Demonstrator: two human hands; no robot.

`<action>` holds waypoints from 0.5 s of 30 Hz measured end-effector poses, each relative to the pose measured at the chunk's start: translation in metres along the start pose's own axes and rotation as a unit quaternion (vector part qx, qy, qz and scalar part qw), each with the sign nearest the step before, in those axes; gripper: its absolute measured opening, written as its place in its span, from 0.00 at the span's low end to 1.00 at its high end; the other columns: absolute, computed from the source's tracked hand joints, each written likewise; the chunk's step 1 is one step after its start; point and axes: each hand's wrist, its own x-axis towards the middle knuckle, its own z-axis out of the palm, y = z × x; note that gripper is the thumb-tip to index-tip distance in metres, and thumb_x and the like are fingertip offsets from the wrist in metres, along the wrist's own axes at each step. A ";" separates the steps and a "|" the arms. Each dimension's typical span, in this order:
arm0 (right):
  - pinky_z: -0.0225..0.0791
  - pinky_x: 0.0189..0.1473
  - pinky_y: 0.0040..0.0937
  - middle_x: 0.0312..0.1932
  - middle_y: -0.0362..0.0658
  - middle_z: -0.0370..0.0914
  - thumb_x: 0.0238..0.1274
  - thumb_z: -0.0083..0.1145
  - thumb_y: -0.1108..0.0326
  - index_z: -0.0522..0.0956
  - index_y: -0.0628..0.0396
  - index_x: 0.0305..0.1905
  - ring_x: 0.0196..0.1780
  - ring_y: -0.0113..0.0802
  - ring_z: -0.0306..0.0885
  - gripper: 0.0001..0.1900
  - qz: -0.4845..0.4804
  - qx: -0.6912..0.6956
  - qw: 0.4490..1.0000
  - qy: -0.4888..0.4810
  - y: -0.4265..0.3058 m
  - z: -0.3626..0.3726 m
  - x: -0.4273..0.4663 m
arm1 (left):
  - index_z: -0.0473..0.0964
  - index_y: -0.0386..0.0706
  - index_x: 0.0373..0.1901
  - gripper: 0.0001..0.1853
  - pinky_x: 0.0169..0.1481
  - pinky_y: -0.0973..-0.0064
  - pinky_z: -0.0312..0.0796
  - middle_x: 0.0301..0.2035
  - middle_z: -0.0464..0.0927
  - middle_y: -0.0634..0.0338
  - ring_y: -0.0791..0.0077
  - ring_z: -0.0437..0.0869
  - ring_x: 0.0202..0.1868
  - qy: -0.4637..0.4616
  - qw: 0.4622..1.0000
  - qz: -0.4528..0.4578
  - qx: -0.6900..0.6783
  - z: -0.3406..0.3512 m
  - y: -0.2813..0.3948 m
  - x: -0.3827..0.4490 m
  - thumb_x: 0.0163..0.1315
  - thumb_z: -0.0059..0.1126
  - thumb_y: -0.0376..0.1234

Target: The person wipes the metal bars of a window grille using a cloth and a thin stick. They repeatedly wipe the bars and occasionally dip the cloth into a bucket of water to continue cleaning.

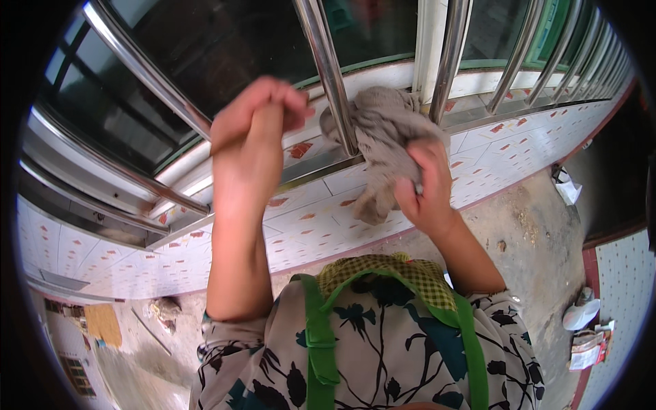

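Note:
My right hand (pixel 428 179) grips a crumpled grey-brown cloth (pixel 382 133). The cloth is bunched around the foot of an upright stainless-steel bar (pixel 328 77), on the ledge by the window frame, and one end hangs over the tiled wall. My left hand (pixel 256 113) is raised to the left of that bar, in front of the dark window glass (pixel 236 46). Motion blurs it; its fingers are curled, no object shows in them, and the inside of the hand is hidden. Another steel bar (pixel 148 66) passes behind my left wrist.
A row of steel bars (pixel 512 61) continues right, set in a metal bottom rail (pixel 464 119). Below runs a white tiled wall (pixel 302 225) with reddish patterns. On the concrete floor (pixel 523 246) lie a white bag (pixel 566 184) and, against the right wall, printed packages (pixel 589 348).

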 end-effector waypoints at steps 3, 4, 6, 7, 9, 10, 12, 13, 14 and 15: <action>0.64 0.52 0.41 0.47 0.50 0.70 0.60 0.47 0.64 0.67 0.63 0.54 0.50 0.43 0.69 0.20 0.279 0.216 0.927 0.128 -0.026 -0.005 -0.040 | 0.74 0.32 0.32 0.15 0.41 0.74 0.76 0.40 0.79 0.45 0.62 0.84 0.37 -0.028 0.985 0.163 0.048 -0.015 0.014 -0.051 0.66 0.33 0.26; 0.64 0.54 0.41 0.49 0.50 0.70 0.62 0.44 0.61 0.66 0.63 0.56 0.52 0.44 0.69 0.21 0.346 0.296 0.875 0.167 -0.034 -0.008 -0.047 | 0.73 0.31 0.31 0.15 0.40 0.72 0.77 0.42 0.78 0.42 0.59 0.84 0.38 -0.059 0.977 0.192 0.067 -0.026 0.014 -0.062 0.68 0.34 0.29; 0.64 0.58 0.43 0.54 0.52 0.69 0.66 0.38 0.53 0.64 0.63 0.59 0.57 0.46 0.68 0.26 0.414 0.462 0.756 0.208 -0.044 -0.027 -0.045 | 0.72 0.32 0.29 0.18 0.38 0.69 0.79 0.42 0.78 0.37 0.55 0.85 0.37 -0.102 0.974 0.195 0.055 -0.055 0.007 -0.084 0.71 0.38 0.36; 0.61 0.61 0.44 0.57 0.53 0.67 0.66 0.34 0.50 0.62 0.62 0.62 0.60 0.47 0.66 0.29 0.417 0.513 0.715 0.229 -0.046 -0.038 -0.048 | 0.72 0.33 0.28 0.20 0.37 0.68 0.79 0.40 0.78 0.36 0.55 0.85 0.36 -0.121 0.977 0.174 0.023 -0.069 0.002 -0.093 0.71 0.41 0.41; 0.56 0.65 0.46 0.63 0.56 0.62 0.66 0.27 0.43 0.59 0.60 0.66 0.64 0.50 0.62 0.35 0.426 0.614 0.614 0.255 -0.050 -0.060 -0.052 | 0.69 0.34 0.27 0.21 0.34 0.66 0.79 0.37 0.78 0.33 0.57 0.85 0.30 -0.098 0.985 0.139 -0.016 -0.096 -0.012 -0.115 0.70 0.44 0.44; 0.56 0.66 0.46 0.64 0.56 0.62 0.67 0.28 0.43 0.59 0.60 0.66 0.65 0.50 0.62 0.34 0.383 0.615 0.649 0.229 -0.049 -0.065 -0.049 | 0.70 0.34 0.27 0.22 0.34 0.67 0.78 0.36 0.78 0.34 0.58 0.84 0.29 -0.090 0.989 0.118 -0.021 -0.107 -0.022 -0.121 0.69 0.45 0.46; 0.55 0.67 0.46 0.65 0.55 0.61 0.67 0.29 0.44 0.58 0.61 0.67 0.66 0.49 0.62 0.34 0.293 0.611 0.715 0.171 -0.042 -0.068 -0.032 | 0.70 0.35 0.27 0.23 0.34 0.67 0.78 0.35 0.79 0.36 0.60 0.84 0.27 -0.078 0.993 0.078 -0.043 -0.128 -0.040 -0.129 0.67 0.48 0.48; 0.56 0.66 0.46 0.64 0.56 0.61 0.67 0.29 0.44 0.58 0.61 0.66 0.65 0.49 0.62 0.34 0.309 0.564 0.737 0.209 -0.043 -0.063 -0.019 | 0.71 0.35 0.27 0.22 0.35 0.67 0.78 0.34 0.79 0.36 0.59 0.84 0.27 -0.076 0.992 0.088 -0.045 -0.133 -0.044 -0.128 0.68 0.47 0.47; 0.56 0.66 0.46 0.63 0.56 0.62 0.67 0.30 0.44 0.58 0.62 0.66 0.65 0.48 0.63 0.34 0.323 0.513 0.756 0.247 -0.046 -0.055 -0.005 | 0.71 0.35 0.27 0.22 0.35 0.66 0.78 0.34 0.79 0.36 0.59 0.84 0.28 -0.073 0.991 0.098 -0.048 -0.136 -0.048 -0.126 0.69 0.46 0.46; 0.57 0.66 0.45 0.63 0.56 0.63 0.67 0.30 0.44 0.59 0.62 0.66 0.64 0.48 0.64 0.34 0.336 0.463 0.770 0.282 -0.046 -0.046 0.006 | 0.72 0.35 0.27 0.21 0.35 0.66 0.79 0.34 0.79 0.36 0.58 0.85 0.28 -0.069 0.991 0.106 -0.049 -0.140 -0.051 -0.125 0.69 0.45 0.45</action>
